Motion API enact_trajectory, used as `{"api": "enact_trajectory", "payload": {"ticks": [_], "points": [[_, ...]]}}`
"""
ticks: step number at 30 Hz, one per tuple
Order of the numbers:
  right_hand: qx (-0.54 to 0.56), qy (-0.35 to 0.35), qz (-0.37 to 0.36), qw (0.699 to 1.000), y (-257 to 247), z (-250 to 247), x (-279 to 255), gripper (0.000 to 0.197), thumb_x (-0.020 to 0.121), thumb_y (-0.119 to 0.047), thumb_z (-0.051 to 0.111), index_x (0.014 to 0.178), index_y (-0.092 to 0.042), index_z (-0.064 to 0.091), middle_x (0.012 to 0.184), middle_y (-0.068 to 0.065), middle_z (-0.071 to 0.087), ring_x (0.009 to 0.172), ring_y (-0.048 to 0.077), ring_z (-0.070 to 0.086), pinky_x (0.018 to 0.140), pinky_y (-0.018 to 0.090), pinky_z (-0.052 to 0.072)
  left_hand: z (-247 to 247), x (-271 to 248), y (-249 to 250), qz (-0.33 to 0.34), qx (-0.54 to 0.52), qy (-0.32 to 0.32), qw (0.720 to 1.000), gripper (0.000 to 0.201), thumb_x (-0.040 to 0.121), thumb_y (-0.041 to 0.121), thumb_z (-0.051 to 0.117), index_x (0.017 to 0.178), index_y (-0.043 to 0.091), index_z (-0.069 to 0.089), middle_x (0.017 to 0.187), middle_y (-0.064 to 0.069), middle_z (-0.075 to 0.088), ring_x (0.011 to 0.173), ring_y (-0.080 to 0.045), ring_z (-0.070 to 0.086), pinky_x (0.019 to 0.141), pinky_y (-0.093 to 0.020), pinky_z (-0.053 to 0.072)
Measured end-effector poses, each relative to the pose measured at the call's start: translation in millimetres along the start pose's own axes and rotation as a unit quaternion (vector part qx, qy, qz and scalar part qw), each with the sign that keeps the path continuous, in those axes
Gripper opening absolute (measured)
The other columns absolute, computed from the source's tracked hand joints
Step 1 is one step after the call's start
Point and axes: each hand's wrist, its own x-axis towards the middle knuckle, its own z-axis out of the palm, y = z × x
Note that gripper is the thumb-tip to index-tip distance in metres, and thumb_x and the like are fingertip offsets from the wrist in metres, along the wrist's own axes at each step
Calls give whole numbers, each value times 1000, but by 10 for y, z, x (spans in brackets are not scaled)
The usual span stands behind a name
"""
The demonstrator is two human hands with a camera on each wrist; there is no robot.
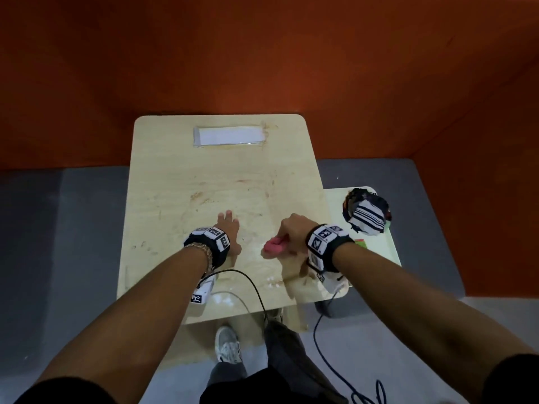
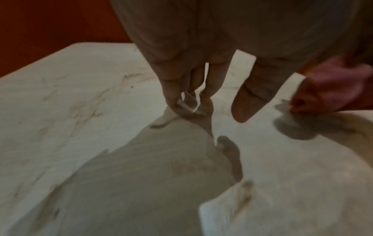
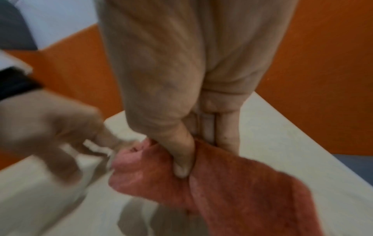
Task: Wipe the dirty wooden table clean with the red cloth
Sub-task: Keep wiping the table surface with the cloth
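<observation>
The pale wooden table (image 1: pixel 204 170) carries brown smears (image 1: pixel 198 196) across its middle. My right hand (image 1: pixel 291 231) grips the bunched red cloth (image 1: pixel 272 246) near the table's front right; in the right wrist view the thumb (image 3: pixel 181 159) presses into the cloth (image 3: pixel 232 191), which hangs down over the table (image 3: pixel 282 143). My left hand (image 1: pixel 229 228) rests flat on the table left of the cloth, fingers straight. The left wrist view shows those fingers (image 2: pixel 248 99) reaching down to the stained surface (image 2: pixel 70 103), with the cloth-holding hand (image 2: pixel 333 89) at the right edge.
A white paper strip (image 1: pixel 230 135) is taped near the table's far edge. A lower side table (image 1: pixel 388 243) on the right holds a bundle of striped cloths (image 1: pixel 366 214). Orange walls (image 1: pixel 262 53) stand behind and to the right. Cables (image 1: pixel 256 290) trail over the front edge.
</observation>
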Motion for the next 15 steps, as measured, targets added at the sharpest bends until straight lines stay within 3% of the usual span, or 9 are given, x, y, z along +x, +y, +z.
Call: {"api": "enact_trajectory", "payload": {"ticks": [2,4,6,8,9,10,11,13,15], "points": [[22,29,-2,999,46,-249,166,19,82,-30,66,87,-15,77,78,10,73,69,29,65,69,30,55,-105,-7,-46,8,-10,20,1000,77,91,31,55,152,8,14,160,-16,-1,147,-35,9,115,-45,28],[40,91,-8,995,91,-503,372,20,79,-26,69,97,-23,78,87,4,76,79,25,70,78,32,57,-134,2,-141,-5,-30,41,999,75,90,33,55,151,12,18,159,-14,7,145,-36,14,113,-47,31],[55,160,-6,986,138,-736,595,31,75,-20,71,105,-26,76,96,3,76,89,24,69,84,33,57,-86,13,-241,-31,-44,32,998,82,87,36,56,153,18,10,161,-10,-5,147,-37,1,113,-51,29],[56,185,14,981,131,-892,827,32,75,-21,66,105,-29,76,93,4,76,88,28,66,80,33,57,-6,31,-285,-45,-43,5,998,89,87,35,56,154,22,0,160,-7,-17,147,-37,-11,115,-52,26],[52,187,23,981,119,-927,919,30,74,-26,61,99,-32,77,85,4,74,81,30,63,75,31,57,24,34,-274,-47,-47,-5,998,91,87,34,56,154,22,-4,159,-6,-21,146,-37,-15,115,-52,24],[55,182,31,981,102,-922,1012,26,73,-33,56,90,-20,70,75,4,71,74,29,59,70,27,56,42,42,-254,-50,-54,-10,997,93,87,33,56,154,22,-6,158,-6,-24,146,-37,-18,116,-53,23],[63,173,28,982,94,-890,1078,19,74,-41,53,71,-36,71,70,4,68,70,27,58,67,25,54,51,56,-232,-52,-64,-11,997,94,86,33,56,154,21,-7,158,-6,-26,145,-37,-20,116,-53,22],[70,158,19,985,107,-733,1159,33,78,-51,54,84,-28,77,74,4,72,72,24,64,70,27,56,62,88,-201,-55,-81,-11,995,96,83,32,58,154,20,-6,157,-6,-28,145,-37,-21,116,-55,21],[73,153,16,985,130,-568,1166,31,80,-45,55,87,-20,72,80,5,72,77,26,65,73,32,57,94,124,-217,-55,-91,-17,994,96,82,31,58,154,20,-6,156,-5,-29,145,-37,-22,116,-56,20]]}}
